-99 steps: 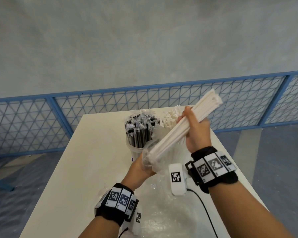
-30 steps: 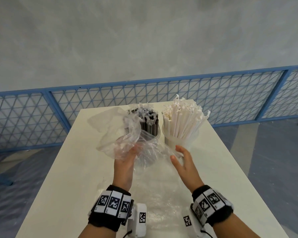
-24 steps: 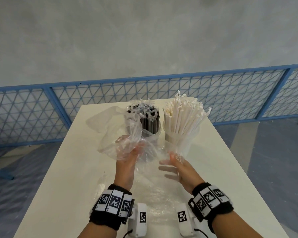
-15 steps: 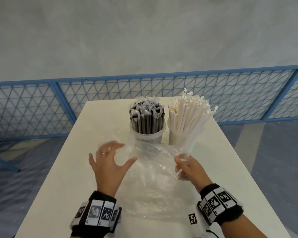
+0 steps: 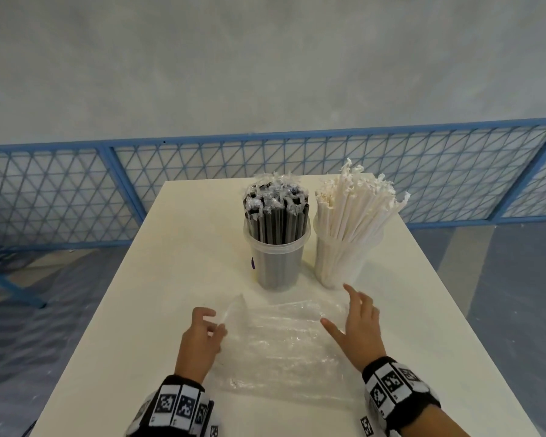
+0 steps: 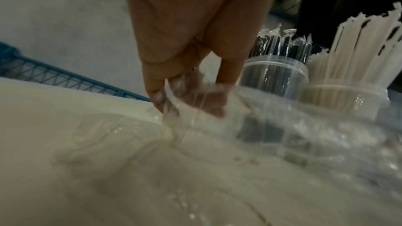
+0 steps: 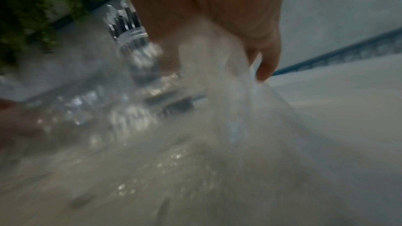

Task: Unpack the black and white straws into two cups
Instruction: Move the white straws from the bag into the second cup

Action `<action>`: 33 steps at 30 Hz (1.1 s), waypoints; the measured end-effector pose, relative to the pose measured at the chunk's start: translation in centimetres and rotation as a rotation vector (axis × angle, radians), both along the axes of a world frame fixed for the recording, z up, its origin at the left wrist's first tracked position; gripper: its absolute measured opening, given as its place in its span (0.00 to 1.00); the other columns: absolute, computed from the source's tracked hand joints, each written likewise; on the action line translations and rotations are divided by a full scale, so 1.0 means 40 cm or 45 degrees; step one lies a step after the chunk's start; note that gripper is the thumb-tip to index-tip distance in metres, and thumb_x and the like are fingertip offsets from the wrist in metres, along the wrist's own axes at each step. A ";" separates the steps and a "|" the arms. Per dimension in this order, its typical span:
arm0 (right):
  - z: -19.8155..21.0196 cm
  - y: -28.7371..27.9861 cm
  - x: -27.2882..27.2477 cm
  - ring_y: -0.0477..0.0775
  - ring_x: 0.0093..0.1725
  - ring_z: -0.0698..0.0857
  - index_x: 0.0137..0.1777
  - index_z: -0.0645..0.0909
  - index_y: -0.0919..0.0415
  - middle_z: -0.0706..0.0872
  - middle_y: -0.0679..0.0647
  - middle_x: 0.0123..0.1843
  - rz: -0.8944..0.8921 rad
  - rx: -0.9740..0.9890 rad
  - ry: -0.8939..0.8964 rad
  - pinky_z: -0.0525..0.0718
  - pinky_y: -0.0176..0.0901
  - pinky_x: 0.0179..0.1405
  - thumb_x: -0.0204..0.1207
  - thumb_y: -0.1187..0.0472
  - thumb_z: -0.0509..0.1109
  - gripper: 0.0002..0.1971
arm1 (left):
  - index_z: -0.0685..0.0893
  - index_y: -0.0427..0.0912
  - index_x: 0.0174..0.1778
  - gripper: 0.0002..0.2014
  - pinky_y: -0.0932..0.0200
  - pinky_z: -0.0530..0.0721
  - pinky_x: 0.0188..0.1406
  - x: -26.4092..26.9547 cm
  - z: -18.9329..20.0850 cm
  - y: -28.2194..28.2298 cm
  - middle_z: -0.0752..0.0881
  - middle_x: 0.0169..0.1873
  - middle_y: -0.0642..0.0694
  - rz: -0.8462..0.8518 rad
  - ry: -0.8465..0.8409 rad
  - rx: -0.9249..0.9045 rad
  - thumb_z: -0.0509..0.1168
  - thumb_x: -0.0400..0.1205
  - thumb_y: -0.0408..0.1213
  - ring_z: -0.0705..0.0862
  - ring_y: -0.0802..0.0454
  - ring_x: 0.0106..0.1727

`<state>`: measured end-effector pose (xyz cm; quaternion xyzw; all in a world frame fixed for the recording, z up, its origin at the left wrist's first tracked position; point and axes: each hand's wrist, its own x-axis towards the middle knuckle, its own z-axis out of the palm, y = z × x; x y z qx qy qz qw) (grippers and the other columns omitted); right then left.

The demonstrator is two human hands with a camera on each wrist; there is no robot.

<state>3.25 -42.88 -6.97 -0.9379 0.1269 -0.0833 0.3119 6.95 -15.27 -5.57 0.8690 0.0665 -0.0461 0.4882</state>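
Note:
Black straws [image 5: 276, 212] stand in a clear cup [image 5: 276, 266] at the table's far middle. White straws [image 5: 353, 209] fill a second clear cup [image 5: 341, 263] just to its right. A flat clear plastic bag [image 5: 284, 345] lies on the table in front of both cups. My left hand [image 5: 212, 324] pinches the bag's left edge with curled fingers; in the left wrist view the film [image 6: 195, 106] wraps over the fingertips [image 6: 158, 97]. My right hand [image 5: 344, 310] rests on the bag's right edge with fingers spread. The right wrist view is blurred.
The white table [image 5: 177, 247] is narrow, with its edges close on both sides. A blue mesh fence [image 5: 76, 190] runs behind it below a grey wall. Blue-grey floor lies on both sides.
The white straws went into the right cup. The bag was lifted off, then laid flat on the table. My left hand has moved to the bag's left edge and my right hand has spread out.

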 end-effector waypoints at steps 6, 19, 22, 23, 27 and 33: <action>-0.031 0.065 -0.027 0.63 0.69 0.79 0.80 0.56 0.48 0.71 0.54 0.74 0.525 -0.744 0.078 0.85 0.67 0.50 0.56 0.21 0.53 0.53 | 0.67 0.51 0.59 0.21 0.56 0.80 0.38 0.014 0.014 -0.013 0.78 0.39 0.43 -0.271 0.172 0.009 0.65 0.77 0.27 0.78 0.49 0.32; -0.178 0.064 -0.035 0.65 0.82 0.48 0.80 0.54 0.44 0.47 0.56 0.85 0.733 -0.872 0.238 0.66 0.73 0.64 0.69 0.25 0.43 0.41 | 0.74 0.38 0.47 0.07 0.56 0.72 0.35 0.119 0.014 -0.086 0.74 0.24 0.48 0.186 -0.189 0.164 0.62 0.79 0.23 0.78 0.43 0.33; -0.179 0.042 -0.043 0.62 0.82 0.50 0.79 0.58 0.42 0.50 0.53 0.85 0.725 -0.805 0.380 0.60 0.71 0.67 0.69 0.23 0.42 0.41 | 0.73 0.31 0.56 0.12 0.51 0.74 0.39 0.119 0.011 -0.044 0.80 0.33 0.38 0.378 -0.192 0.136 0.62 0.78 0.22 0.82 0.35 0.40; -0.180 0.040 -0.044 0.62 0.82 0.50 0.79 0.60 0.42 0.51 0.53 0.85 0.747 -0.793 0.418 0.54 0.70 0.68 0.69 0.23 0.42 0.41 | 0.73 0.31 0.59 0.15 0.47 0.77 0.43 0.116 0.011 -0.040 0.82 0.41 0.34 0.379 -0.207 0.233 0.65 0.77 0.22 0.83 0.32 0.45; -0.178 0.042 -0.046 0.63 0.81 0.51 0.78 0.62 0.42 0.51 0.54 0.85 0.804 -0.809 0.472 0.40 0.70 0.72 0.68 0.22 0.42 0.41 | 0.73 0.39 0.71 0.31 0.39 0.71 0.69 0.051 0.046 -0.127 0.76 0.70 0.39 -0.315 -0.398 0.930 0.73 0.73 0.44 0.76 0.35 0.70; -0.171 0.044 -0.038 0.63 0.80 0.54 0.80 0.57 0.45 0.55 0.55 0.84 0.742 -0.740 0.439 0.69 0.76 0.61 0.68 0.23 0.41 0.43 | 0.29 0.55 0.79 0.53 0.25 0.33 0.73 -0.031 -0.056 -0.171 0.18 0.71 0.48 -1.119 0.287 1.255 0.58 0.71 0.72 0.25 0.33 0.78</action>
